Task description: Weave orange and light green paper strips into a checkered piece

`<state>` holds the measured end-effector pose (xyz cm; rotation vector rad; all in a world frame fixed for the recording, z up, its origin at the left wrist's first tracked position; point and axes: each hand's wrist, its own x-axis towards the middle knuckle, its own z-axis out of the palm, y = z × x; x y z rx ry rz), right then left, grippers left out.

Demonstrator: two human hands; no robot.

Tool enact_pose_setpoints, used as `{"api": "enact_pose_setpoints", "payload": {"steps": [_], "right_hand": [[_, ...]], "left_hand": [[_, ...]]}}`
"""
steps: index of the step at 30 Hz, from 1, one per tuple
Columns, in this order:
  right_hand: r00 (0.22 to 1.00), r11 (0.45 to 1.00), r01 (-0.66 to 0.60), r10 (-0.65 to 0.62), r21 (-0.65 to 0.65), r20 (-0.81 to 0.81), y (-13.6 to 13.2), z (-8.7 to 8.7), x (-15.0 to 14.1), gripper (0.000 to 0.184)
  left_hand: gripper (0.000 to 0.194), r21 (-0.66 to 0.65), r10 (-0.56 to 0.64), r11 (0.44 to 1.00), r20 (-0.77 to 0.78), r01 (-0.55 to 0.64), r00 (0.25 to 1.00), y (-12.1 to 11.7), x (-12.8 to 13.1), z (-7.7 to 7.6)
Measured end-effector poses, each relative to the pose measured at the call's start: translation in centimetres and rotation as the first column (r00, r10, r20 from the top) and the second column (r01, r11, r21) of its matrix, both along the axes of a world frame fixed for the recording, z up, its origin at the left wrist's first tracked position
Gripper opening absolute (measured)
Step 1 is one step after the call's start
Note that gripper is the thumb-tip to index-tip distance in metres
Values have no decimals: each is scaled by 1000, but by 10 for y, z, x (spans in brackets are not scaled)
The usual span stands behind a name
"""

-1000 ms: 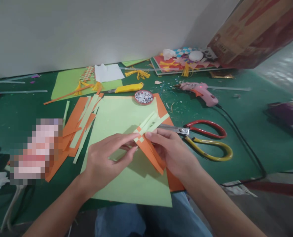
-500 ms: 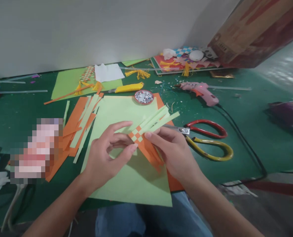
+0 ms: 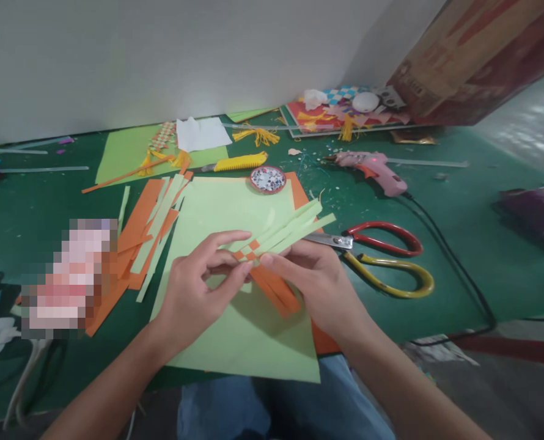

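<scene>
A small woven piece of orange and pale green paper strips (image 3: pixel 252 245) is held between both hands above a pale green paper sheet (image 3: pixel 198 330). Its green ends fan out to the upper right, while the orange ends hang toward the lower right. My left hand (image 3: pixel 208 269) pinches the woven left corner, thumb in front and other fingers partly behind. On the other side, the thumb of my right hand (image 3: pixel 313 275) presses on the weave; its fingers are hidden behind the strips. Scissors (image 3: pixel 345 242) with one red and one yellow handle lie just right of that hand.
Loose orange and green strips (image 3: pixel 155 238) lie at left, beside a blurred-out object (image 3: pixel 70 281). Behind the sheet are a yellow cutter (image 3: pixel 239 162) and a small dish of beads (image 3: pixel 268 179). A pink glue gun (image 3: pixel 375 168) trails its cord along the right. A cardboard box (image 3: pixel 478 61) stands behind.
The woven piece has turned, and its green ends have swung right and lower. My left fingers opened away from it, then closed on its left corner. The right thumb has slid slightly left.
</scene>
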<state>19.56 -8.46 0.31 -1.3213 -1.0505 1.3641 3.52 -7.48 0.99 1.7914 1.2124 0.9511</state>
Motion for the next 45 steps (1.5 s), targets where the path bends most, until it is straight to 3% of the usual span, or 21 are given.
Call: {"api": "enact_pose_setpoints", "payload": {"steps": [8,18,26,40,45], "right_hand": [[1000,999,-27,26,-46,-10,-1,-5,1,34],[999,999,-50,50,-5,6,-1,-1,2,25],[997,998,-50,49,25,56,-3,-3,2,26],[996,998,-49,46,26,80,-3,-2,2,24],[994,997,-59,55,47,92,-2,-3,2,23]], "left_hand": [[10,72,39,997,-7,-39,999,-1,-1,-1],[18,151,102,984,-36,-96,994,-1,-2,-2],[20,253,93,965,-82,-70,992,-1,-4,-4],[22,148,132,982,-118,-115,984,-2,-2,-2],[25,125,106,987,-58,-98,993,-1,-2,-2]]}}
